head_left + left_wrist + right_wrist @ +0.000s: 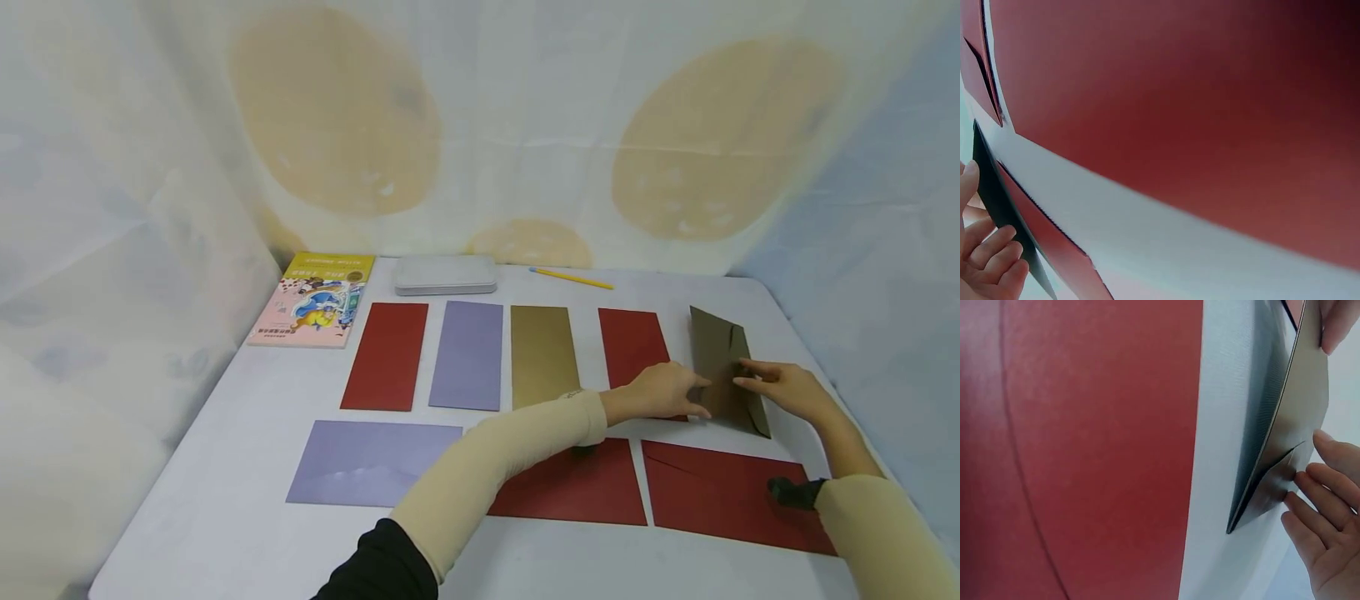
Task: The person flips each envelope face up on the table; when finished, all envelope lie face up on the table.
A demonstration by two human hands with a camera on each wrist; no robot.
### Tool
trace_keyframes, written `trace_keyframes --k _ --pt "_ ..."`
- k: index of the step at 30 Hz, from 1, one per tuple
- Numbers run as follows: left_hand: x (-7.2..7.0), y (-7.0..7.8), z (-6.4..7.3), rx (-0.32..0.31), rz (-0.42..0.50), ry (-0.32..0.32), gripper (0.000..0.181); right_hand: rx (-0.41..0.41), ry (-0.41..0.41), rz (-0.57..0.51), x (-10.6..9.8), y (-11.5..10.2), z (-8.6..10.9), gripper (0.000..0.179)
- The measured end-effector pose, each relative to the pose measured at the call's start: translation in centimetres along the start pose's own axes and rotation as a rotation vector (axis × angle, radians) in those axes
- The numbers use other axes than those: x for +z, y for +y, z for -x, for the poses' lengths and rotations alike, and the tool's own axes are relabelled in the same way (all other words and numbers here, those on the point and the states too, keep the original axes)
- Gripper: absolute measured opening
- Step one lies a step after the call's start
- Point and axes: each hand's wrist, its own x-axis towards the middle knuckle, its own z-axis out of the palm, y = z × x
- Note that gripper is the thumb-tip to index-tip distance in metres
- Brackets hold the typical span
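Envelope (pixel 722 375) tilts above table (pixel 210 475): my left hand (pixel 663 392) pinches edge, presumably for steadiness, while right hand (pixel 793 392), apart, touches flap (pixel 1272 490) with straightened fingers (pixel 1320 495).

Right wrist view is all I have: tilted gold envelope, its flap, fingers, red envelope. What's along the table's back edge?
Observer: A yellow pencil, lying to the right of a flat pale case.
Operator: Far left?
Observer: A book with a yellow and pink illustrated cover.
Operator: Any gold besides the tilted gold envelope?
Observer: Yes, a second gold envelope lies flat, no flap showing, left of the left hand.
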Motion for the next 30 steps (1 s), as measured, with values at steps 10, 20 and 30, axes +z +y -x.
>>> trace_keyframes --k 10,20,30 --pt "-0.2 0.0 0.2 0.013 -0.063 -0.024 0.053 -0.055 0.047 -0.008 0.2 -0.1 1.0 0.065" --pt "-0.6 -0.8 0.1 0.143 0.040 -0.129 0.055 -0.068 0.050 0.019 0.5 0.0 3.2 0.059" --pt "0.0 -0.2 -0.2 0.162 -0.041 -0.208 0.060 -0.093 0.053 0.089 1.0 0.2 3.2 0.059"
